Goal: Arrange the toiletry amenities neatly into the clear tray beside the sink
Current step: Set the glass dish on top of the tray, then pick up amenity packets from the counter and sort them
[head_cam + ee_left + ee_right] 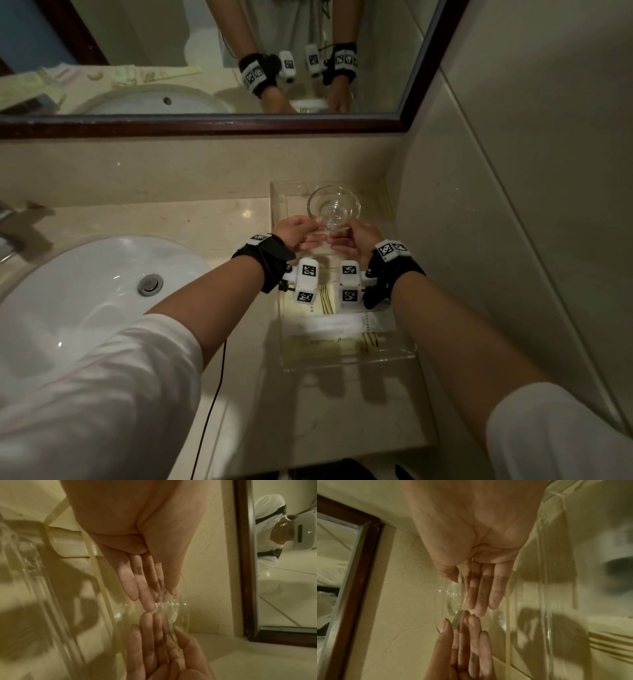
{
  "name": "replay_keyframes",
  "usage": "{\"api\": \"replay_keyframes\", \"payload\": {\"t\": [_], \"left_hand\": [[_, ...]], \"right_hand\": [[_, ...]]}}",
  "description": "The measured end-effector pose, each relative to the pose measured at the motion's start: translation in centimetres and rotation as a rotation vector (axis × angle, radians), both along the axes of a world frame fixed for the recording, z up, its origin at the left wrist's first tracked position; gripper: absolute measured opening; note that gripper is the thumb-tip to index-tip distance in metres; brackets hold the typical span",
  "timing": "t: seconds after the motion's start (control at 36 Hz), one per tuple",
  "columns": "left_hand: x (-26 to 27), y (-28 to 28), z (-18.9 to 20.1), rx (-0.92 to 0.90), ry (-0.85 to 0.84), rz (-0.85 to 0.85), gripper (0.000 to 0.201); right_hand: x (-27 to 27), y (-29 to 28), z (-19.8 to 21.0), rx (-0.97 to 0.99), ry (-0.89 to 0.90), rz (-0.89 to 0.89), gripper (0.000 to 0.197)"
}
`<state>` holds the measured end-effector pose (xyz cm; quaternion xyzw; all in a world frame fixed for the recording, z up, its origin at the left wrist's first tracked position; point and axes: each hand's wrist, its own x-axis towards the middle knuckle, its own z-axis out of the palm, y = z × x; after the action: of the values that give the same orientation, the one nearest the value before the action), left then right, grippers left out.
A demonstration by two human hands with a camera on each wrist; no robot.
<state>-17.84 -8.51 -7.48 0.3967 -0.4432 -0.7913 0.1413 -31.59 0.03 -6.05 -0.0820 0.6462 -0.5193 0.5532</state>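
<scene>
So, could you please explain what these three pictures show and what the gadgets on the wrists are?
There is no machine here: a person works with bare hands at a bathroom counter. The large picture comes from a camera worn on the head, looking down. The other two come from a white camera strapped to each wrist, looking along the palm to the fingers.

The left hand and the right hand each pinch the near edge of a small clear glass bowl, with the thumb on one side and the fingers on the other. The bowl is at the far end of a clear acrylic tray; I cannot tell whether it rests on it. The tray also holds paper sachets. The white sink basin is to the left, and a wood-framed mirror hangs behind.
</scene>
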Motion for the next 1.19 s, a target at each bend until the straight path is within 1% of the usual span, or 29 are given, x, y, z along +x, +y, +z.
{"api": "replay_keyframes", "payload": {"t": [0.06,0.11,0.14,0.19,0.28,0.36,0.44,0.5,0.61,0.67,0.75,0.89,1.0,1.19], "left_hand": [[-0.1,0.2,0.3,0.009,-0.008,0.019,0.019],[-0.1,0.4,0.7,0.014,-0.039,0.069,0.032],[-0.1,0.4,0.9,0.013,-0.065,0.088,0.038],[0.0,0.6,1.4,0.015,-0.1,0.113,0.041],[0.6,0.8,1.7,-0.008,-0.137,0.153,0.04],[1.5,1.2,2.2,-0.052,-0.181,0.183,0.042],[2.5,1.8,2.9,-0.085,-0.222,0.186,0.037],[3.3,2.3,3.4,-0.072,-0.231,0.212,0.034],[5.3,3.4,4.0,-0.015,-0.192,0.278,0.029],[7.0,3.9,4.2,0.004,-0.169,0.303,0.026],[10.1,4.6,4.5,0.032,-0.143,0.37,0.024],[16.2,5.8,5.6,0.013,-0.17,0.515,0.022],[21.2,6.8,6.3,0.006,-0.185,0.623,0.021],[29.4,9.1,6.8,0.013,-0.208,0.75,0.018]], "right_hand": [[0.0,0.1,0.2,0.004,-0.025,-0.008,0.015],[0.0,0.3,0.4,0.012,-0.054,-0.013,0.016],[0.0,0.4,0.6,0.016,-0.064,-0.015,0.019],[0.0,0.5,0.8,0.039,-0.068,-0.026,0.026],[0.0,0.8,1.0,0.102,-0.03,-0.061,0.03],[-0.1,1.2,1.4,0.141,-0.032,-0.123,0.025],[0.6,1.5,2.0,0.116,-0.064,-0.185,0.028],[1.5,1.5,2.5,0.086,-0.09,-0.218,0.027],[3.7,1.2,3.2,0.008,-0.141,-0.283,0.023],[5.2,1.1,3.5,-0.017,-0.161,-0.279,0.024],[7.9,0.9,3.8,-0.029,-0.198,-0.243,0.028],[13.1,0.5,3.5,-0.001,-0.216,-0.145,0.031],[17.5,0.2,2.8,0.041,-0.209,-0.017,0.029],[25.2,0.7,2.7,0.108,-0.155,0.232,0.026]]}}
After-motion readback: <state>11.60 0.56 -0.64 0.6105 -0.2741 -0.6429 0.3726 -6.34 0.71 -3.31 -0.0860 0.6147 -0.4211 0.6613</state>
